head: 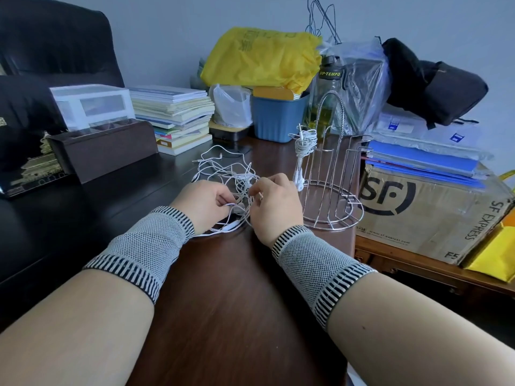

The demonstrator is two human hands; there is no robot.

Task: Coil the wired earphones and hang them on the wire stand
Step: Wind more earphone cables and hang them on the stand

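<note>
Head view: two forearms in grey knitted wrist sleeves are stretched over a dark wooden desk (223, 288). A loose tangle of white wired earphones (223, 171) is spread on the desk just beyond the hands, with strands running back between them. The left hand (203, 201) is seen with its fingers curled, a white strand being pinched between thumb and fingertips. The right hand (274, 203) is likewise curled, and strands of the same tangle are gripped at its fingertips; the exact hold is partly hidden behind the knuckles. The hands are close together, though not touching.

Just to the right of the right hand, a wire stand (331, 188) is set upright near the desk's right edge. A second, coiled set of earphones (303, 146) is hung on one of its left prongs, its earbuds dangling down to the stand's round base.

At the far side, a stack of books (178, 115), a blue bin (278, 118) and a yellow bag (262, 59) are seen. A cardboard box (434, 210) marked SF is placed to the right, beside the desk.
</note>
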